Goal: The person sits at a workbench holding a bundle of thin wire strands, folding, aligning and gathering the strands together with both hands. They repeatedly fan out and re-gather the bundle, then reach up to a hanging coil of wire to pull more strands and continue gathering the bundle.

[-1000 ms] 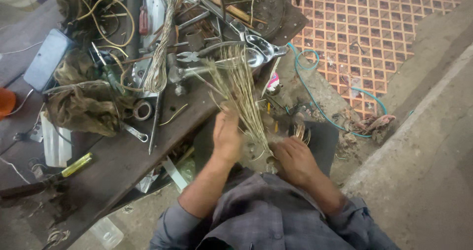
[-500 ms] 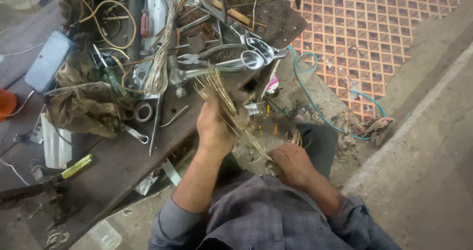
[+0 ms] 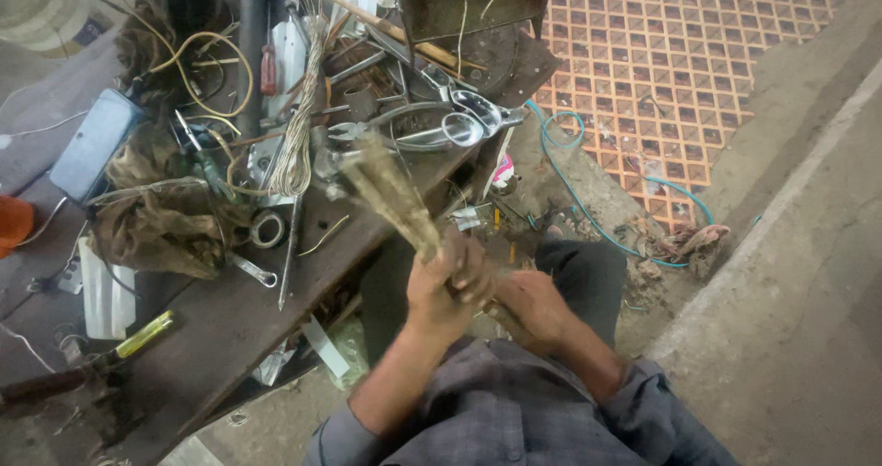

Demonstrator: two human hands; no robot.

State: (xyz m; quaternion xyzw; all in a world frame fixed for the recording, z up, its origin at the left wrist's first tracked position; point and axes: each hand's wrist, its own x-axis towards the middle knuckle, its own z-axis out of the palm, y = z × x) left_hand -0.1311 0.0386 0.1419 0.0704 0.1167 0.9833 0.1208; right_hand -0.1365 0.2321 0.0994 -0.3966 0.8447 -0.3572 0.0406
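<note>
Seemingly light and springy, the bundle of thin strands splays loosely toward frame centre; left hand clenches its gathered base, right hand clasps the lower end.

The bundle of strands looks dry, fibrous and matt, a dull straw colour (motion blur hides finer texture). The bench is dark, rough, scuffed wood. The pliers on it gleam as bare polished metal; the rag is crumpled, grimy cloth; the screwdriver handle is glossy yellow plastic.
</note>
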